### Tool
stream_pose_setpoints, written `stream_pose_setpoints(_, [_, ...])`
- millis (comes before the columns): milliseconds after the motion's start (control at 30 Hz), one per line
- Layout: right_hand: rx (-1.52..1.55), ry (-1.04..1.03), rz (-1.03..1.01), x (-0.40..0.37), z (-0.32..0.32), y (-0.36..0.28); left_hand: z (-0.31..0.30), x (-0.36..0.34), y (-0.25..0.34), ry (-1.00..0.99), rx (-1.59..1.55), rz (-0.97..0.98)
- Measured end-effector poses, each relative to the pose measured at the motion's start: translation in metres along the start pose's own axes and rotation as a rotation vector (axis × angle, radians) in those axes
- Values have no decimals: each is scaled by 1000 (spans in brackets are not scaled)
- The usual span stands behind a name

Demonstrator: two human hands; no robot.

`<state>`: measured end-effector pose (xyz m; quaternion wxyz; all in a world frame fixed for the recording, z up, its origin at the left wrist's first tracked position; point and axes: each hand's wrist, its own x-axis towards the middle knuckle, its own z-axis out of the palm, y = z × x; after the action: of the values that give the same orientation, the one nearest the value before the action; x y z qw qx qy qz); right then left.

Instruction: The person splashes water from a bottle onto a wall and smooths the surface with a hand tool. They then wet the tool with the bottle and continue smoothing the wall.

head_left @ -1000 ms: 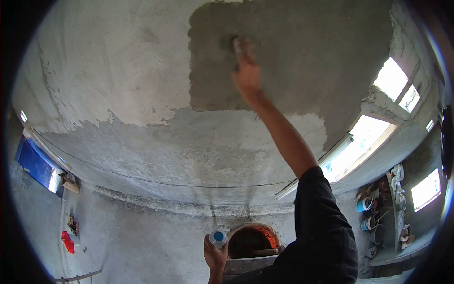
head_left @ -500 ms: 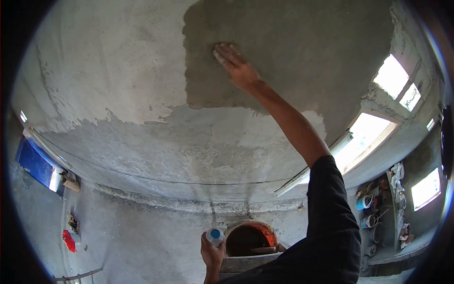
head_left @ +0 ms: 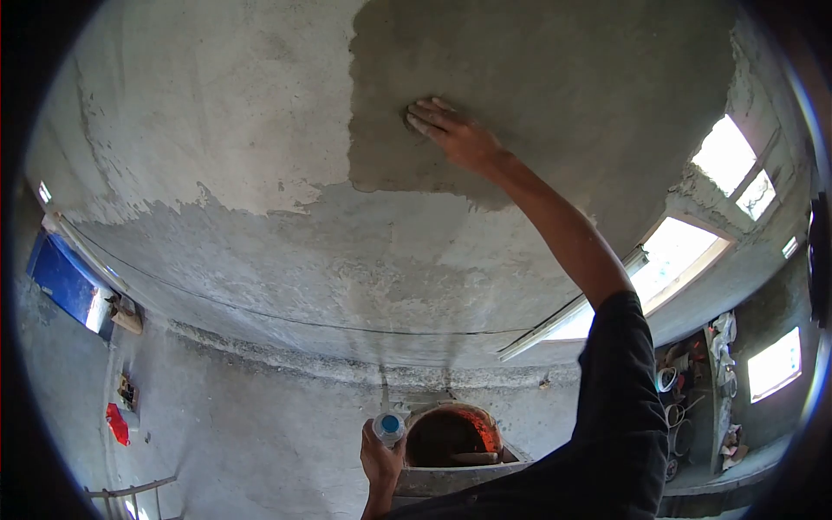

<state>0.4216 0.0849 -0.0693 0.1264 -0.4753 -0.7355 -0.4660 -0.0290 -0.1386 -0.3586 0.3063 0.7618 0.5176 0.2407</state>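
My right hand (head_left: pixel 455 137) is stretched up to the wall, its pale-dusted fingers extended against a dark, damp-looking plaster patch (head_left: pixel 555 78). A dark edge shows beside the fingertips, and I cannot tell whether it is shadow or something under them. Lower down, my left hand (head_left: pixel 381 459) is wrapped around a clear plastic bottle (head_left: pixel 389 427), seen from above with a round blue middle. The palm side of that hand is hidden. Lighter, dry plaster (head_left: pixel 217 104) borders the dark patch on the left, with a ragged edge below it.
Behind the bottle is an arched opening (head_left: pixel 490 426) with an orange-lit inner edge. A thin cable (head_left: pixel 303 323) runs along the wall to a tube light (head_left: pixel 542 332). Bright window openings (head_left: pixel 676 258) and a cluttered shelf (head_left: pixel 721 390) with buckets are on the right; a blue panel (head_left: pixel 62 277) is left.
My right hand has slid slightly down and right in the view, staying on the dark patch. The bottle in my left hand has shifted a little left and up as the view moved.
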Motion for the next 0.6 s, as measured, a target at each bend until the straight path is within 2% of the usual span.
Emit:
stream_pose_setpoints(33, [35, 39, 16, 4, -6, -4, 0, 0, -1, -1, -6, 8])
stream_pose_setpoints(167, [-119, 288, 437, 38, -57, 53, 1, 1, 1, 64, -44, 39])
stream_pose_setpoints(233, [20, 273, 845, 69, -100, 52, -1, 1, 3, 32, -30, 13])
stream_pose_setpoints(267, [22, 273, 847, 65, -89, 55, -2, 1, 4, 2, -17, -9])
stream_pose_setpoints(333, [-171, 385, 457, 46, -46, 61, -1, 1, 1, 9, -20, -4])
stream_pose_setpoints(400, [-68, 184, 333, 23, -12, 40, 0, -1, 2, 14, -34, -5])
stream_pose_setpoints(467, [-94, -99, 184, -4, 9, 6, -1, 0, 4, 24, -11, 2])
stream_pose_setpoints(600, [54, -68, 306, -14, -1, -10, -2, 0, 4, 20, -20, 7])
